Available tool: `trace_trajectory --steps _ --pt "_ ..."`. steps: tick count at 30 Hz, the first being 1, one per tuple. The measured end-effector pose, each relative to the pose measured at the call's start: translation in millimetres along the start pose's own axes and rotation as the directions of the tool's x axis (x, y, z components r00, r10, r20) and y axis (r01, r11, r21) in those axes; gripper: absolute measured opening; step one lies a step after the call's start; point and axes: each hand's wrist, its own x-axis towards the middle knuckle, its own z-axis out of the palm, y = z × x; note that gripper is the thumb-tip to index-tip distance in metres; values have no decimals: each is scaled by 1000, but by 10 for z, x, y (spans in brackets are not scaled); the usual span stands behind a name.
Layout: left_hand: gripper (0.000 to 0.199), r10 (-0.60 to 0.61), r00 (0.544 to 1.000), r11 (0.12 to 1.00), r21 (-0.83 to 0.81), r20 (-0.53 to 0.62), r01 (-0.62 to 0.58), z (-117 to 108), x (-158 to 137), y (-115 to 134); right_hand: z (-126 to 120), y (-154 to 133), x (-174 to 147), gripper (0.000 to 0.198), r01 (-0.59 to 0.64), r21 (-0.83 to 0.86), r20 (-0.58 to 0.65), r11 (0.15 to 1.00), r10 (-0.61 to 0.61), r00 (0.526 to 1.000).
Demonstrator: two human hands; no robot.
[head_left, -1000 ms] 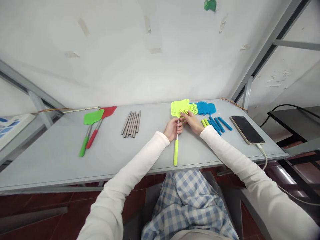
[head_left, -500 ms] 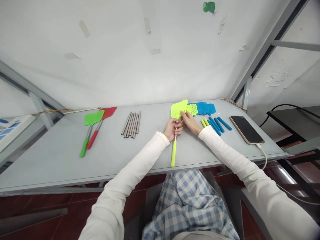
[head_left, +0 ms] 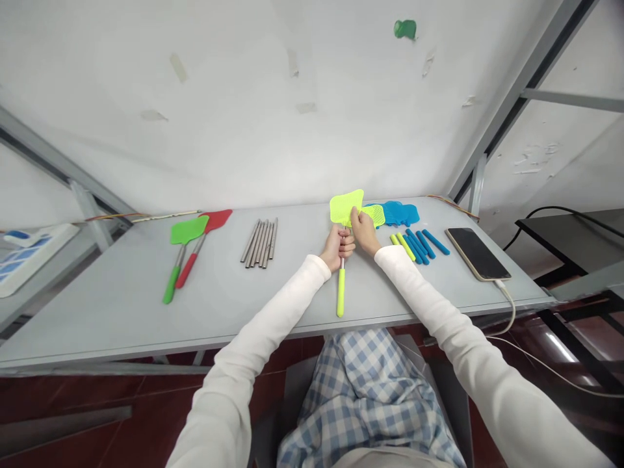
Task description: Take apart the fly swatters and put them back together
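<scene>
A yellow fly swatter (head_left: 346, 207) is between my hands over the table, its yellow grip pointing towards me. My left hand (head_left: 337, 247) is closed around its metal rod, just below the head. My right hand (head_left: 364, 231) pinches the lower right part of the yellow mesh head. Behind that hand lies another yellow swatter head (head_left: 375, 214), partly covered. Blue swatter heads (head_left: 400, 213) overlap to its right. Yellow grips (head_left: 402, 247) and several blue grips (head_left: 429, 244) lie beside my right wrist.
Several metal rods (head_left: 260, 244) lie in a bunch left of centre. A green swatter (head_left: 188, 229) and a red swatter (head_left: 214, 221) lie further left on the grey table (head_left: 121, 305). At the right, a phone (head_left: 478, 253) has a white cable plugged in. A white wall stands behind.
My right hand's fingers have closed more firmly on the base of the yellow head, thumb now up against the mesh. The left hand keeps its hold. The view has shifted slightly.
</scene>
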Motion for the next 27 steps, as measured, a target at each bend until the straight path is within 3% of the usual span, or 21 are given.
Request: trace_trajectory --steps 2,4,11,16,19,22,27 --pt "22 6 1000 1000 -16 18 -5 -8 -31 -17 15 1 -5 54 33 -30 -49 999 -34 998" --pt "23 11 999 999 -34 50 -10 -29 -62 -46 18 8 -29 54 52 13 -13 999 -51 999" --pt "23 101 986 991 -103 132 -88 -52 -57 -99 -21 -12 -109 55 -21 193 27 981 16 1000" --pt "26 88 991 996 12 97 -90 -67 -23 -63 -25 -33 -125 55 -41 274 89 961 17 996" --pt "27 50 999 988 147 -1 -49 -66 -9 -77 9 -21 -116 55 -48 183 88 982 33 996" --pt "27 118 989 971 220 -84 -97 -19 19 -106 57 -2 -65 54 -40 36 4 999 40 999" --pt "28 210 972 939 298 -106 -170 96 58 -155 93 34 97 53 -37 -1 -44 999 37 998"
